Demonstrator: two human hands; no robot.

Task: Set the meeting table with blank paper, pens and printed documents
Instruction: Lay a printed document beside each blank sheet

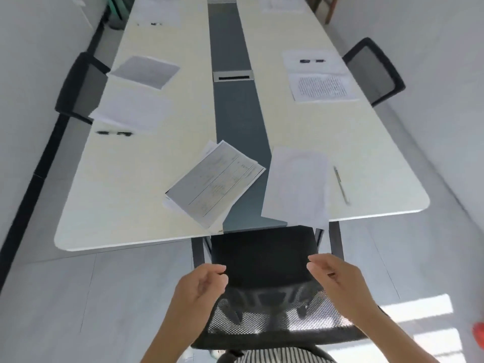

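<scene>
A: L hand (201, 284), status?
B: Loose, half curled, gripping nothing. Hanging over left top corner of chair (262, 318) back. Can't tell re contact w/ mesh.
A: And R hand (332, 273)?
B: Same deal: relaxed, bent fingers, empty. Hanging over chair's right side, level w/ L hand, well apart from it.
A: Now printed docs (214, 182)?
B: Straight ahead of L hand, slightly to its right. Lying on table (131, 231), skewed, fanned at far end, lowest corner right at near edge.
A: And blank paper (296, 184)?
B: Ahead of R hand, a touch to its left. Left edge overlapping grey centre strip (235, 100), near end at or just over table edge above chair seat.
A: And pen (340, 184)?
B: Ahead of R hand, just right of blank paper, running alongside it, not touching.
A: Further out?
B: Far beyond R hand: text page (323, 86) w/ white sheet (311, 55) just past it, far-right pen (305, 60) lying on that sheet. Far beyond L hand: grey sheet (144, 72), then white stack (131, 111) nearer, then far-left pen (104, 132) nearest. Blurred, so can't tell pen count. Also left side chair (78, 85) and right side chair (374, 69), tucked at long edges.
</scene>
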